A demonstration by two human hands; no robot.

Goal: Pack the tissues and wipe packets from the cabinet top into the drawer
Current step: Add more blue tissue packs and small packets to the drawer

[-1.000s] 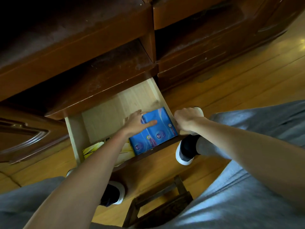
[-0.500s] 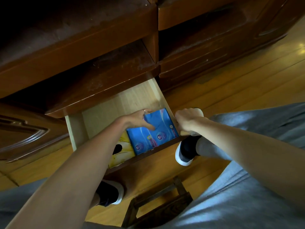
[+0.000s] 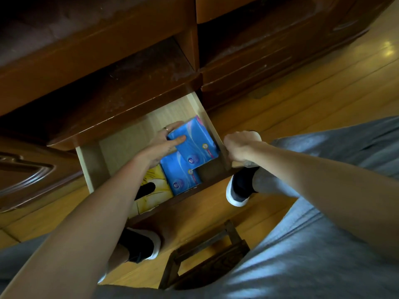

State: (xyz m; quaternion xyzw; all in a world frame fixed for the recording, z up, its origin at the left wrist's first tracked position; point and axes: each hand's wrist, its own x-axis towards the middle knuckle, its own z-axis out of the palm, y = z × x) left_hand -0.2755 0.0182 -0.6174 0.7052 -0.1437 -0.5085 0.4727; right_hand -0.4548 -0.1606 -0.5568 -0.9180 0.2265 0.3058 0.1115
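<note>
The left hand (image 3: pixel 160 145) grips the upper blue tissue pack (image 3: pixel 193 140), seating it over a 2nd blue pack (image 3: pixel 180 173) inside the drawer (image 3: pixel 121 145); right hand (image 3: pixel 238 145), fingers closed on the drawer's edge, steadies it.

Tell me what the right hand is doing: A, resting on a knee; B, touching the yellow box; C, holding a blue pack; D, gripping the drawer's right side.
D: the right hand is closed on the right side of the drawer, clear of the packs inside.
</note>
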